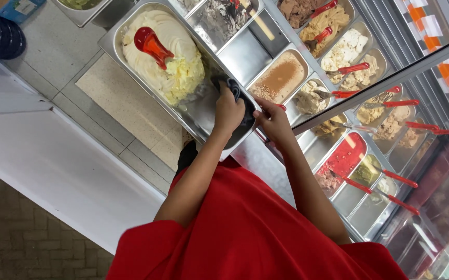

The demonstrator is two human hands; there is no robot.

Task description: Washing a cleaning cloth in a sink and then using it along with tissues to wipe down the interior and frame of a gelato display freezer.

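the left hand (228, 111) is closed around a dark cloth (237, 93) and presses it against the bare inner wall of a steel pan (203, 111), near the pan's closest corner. the right hand (275, 122) grips the rim at that same corner, fingers curled over the edge. the pan sits tilted on the edge of the display case (266, 161). pale cream ice cream (170, 57) fills its far end, with a red scoop (152, 44) stuck in it. other tubs (281, 78) with red-handled scoops line the case beside it.
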